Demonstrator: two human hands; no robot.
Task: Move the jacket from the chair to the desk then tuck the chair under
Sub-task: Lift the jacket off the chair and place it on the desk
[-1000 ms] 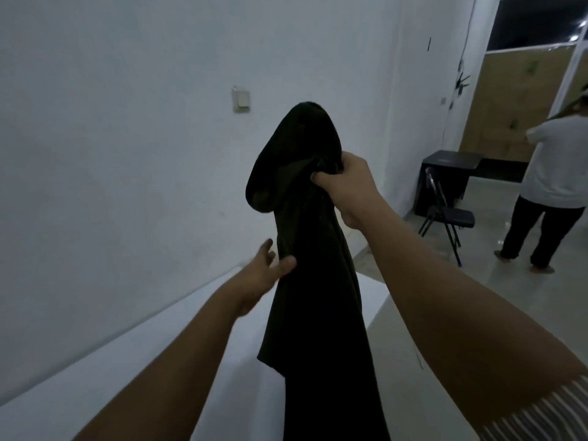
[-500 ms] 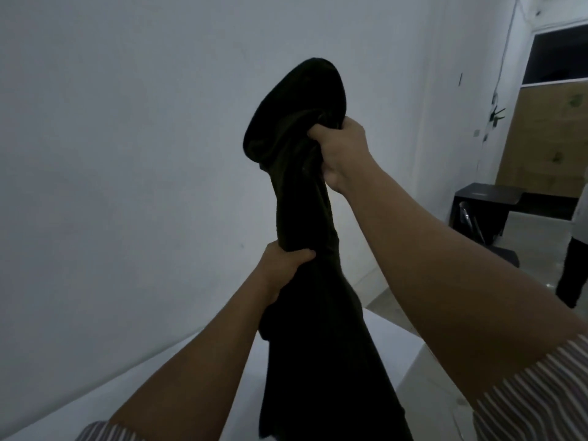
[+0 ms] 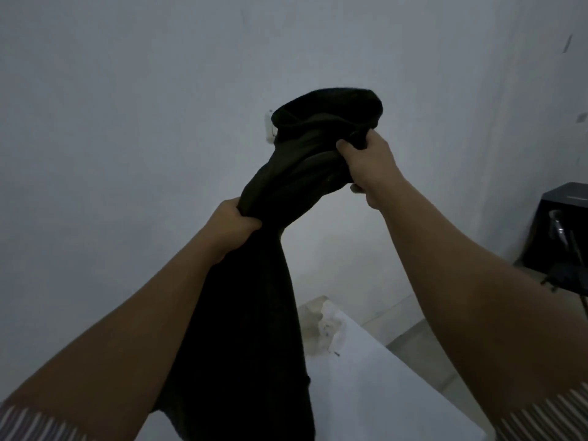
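the dark, limp hooded fabric jacket [image 3: 273, 281] is off the chair and held up in the air, bunched into a rope; its lower end hangs down over the near part of the white flat desk top [image 3: 381, 386]. the right hand [image 3: 366, 163] is clenched on the cloth just under the hood, and the left hand [image 3: 234, 224] is fisted round the middle of the garment, lower and well apart from the right. so the lift looks done, but the jacket is not yet laid on the desk, and the chair to tuck under is out of view, that step still to come
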